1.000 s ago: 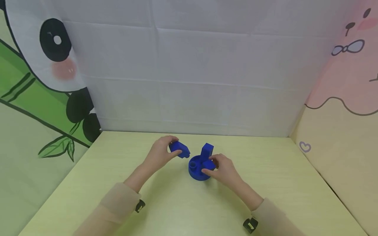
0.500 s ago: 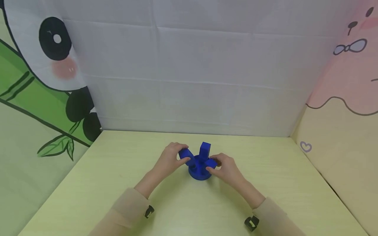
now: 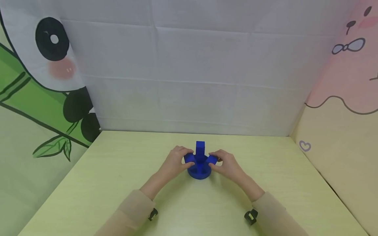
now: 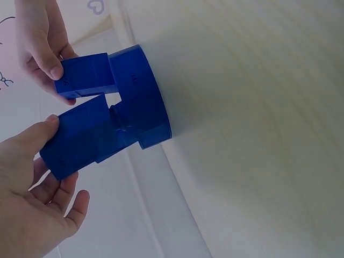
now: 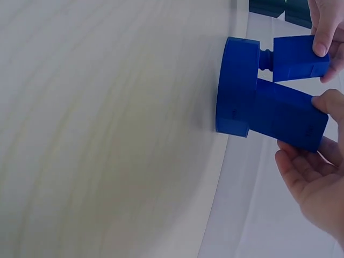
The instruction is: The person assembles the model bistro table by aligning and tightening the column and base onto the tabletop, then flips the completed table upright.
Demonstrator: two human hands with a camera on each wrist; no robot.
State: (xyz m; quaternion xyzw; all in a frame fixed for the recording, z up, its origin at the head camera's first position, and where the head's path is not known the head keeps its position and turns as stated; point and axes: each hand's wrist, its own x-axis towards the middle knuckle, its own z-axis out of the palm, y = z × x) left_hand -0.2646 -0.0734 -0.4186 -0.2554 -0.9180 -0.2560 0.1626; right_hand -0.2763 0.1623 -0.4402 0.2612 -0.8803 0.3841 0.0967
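Head view, blue block (image 3: 189, 158), in left grip (image 3: 174, 162)

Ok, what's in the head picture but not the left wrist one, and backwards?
Only the head view shows the beige cloth sleeves and the black oval eye drawn on the backdrop. Only the left wrist view shows a tiny dark marking on the round blue base. Both show that base, the pale yellow tabletop, and the left hand and right hand each holding a rectangular blue block.
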